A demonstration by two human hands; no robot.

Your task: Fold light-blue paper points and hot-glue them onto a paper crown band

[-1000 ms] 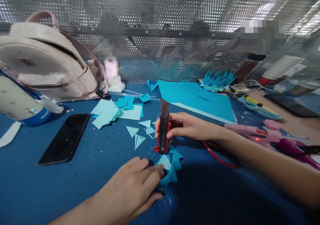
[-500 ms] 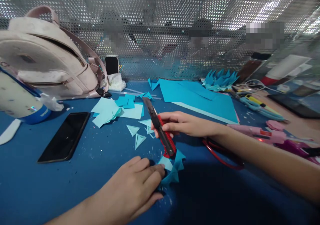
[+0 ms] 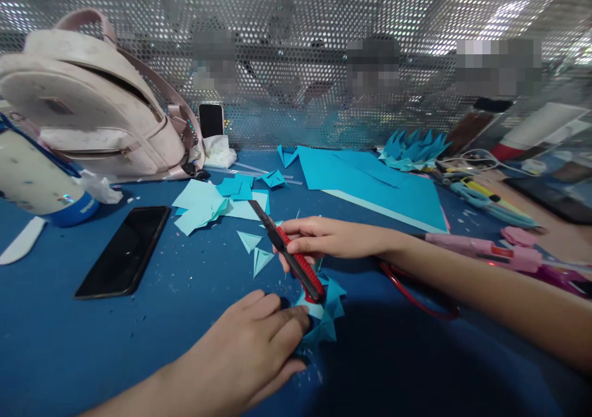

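Red cutter tilted over spiky blue paper

The right hand (image 3: 324, 237) grips one red-and-black cutter (image 3: 298, 266), its ridged handle's lower end over the folded blue paper piece (image 3: 335, 306); contact is unclear. This thin, pointed piece lies on the smooth blue table (image 3: 185, 318) under the bent fingers of the left hand (image 3: 245, 340); whether they pinch it is hidden. Two pale triangles (image 3: 250, 242) lie fully visible beyond. One soft pale backpack (image 3: 97, 111) gapes slightly, its contents unseen.

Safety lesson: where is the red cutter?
Head view, centre: the red cutter is in the right hand, by the spiky blue paper at the left hand.
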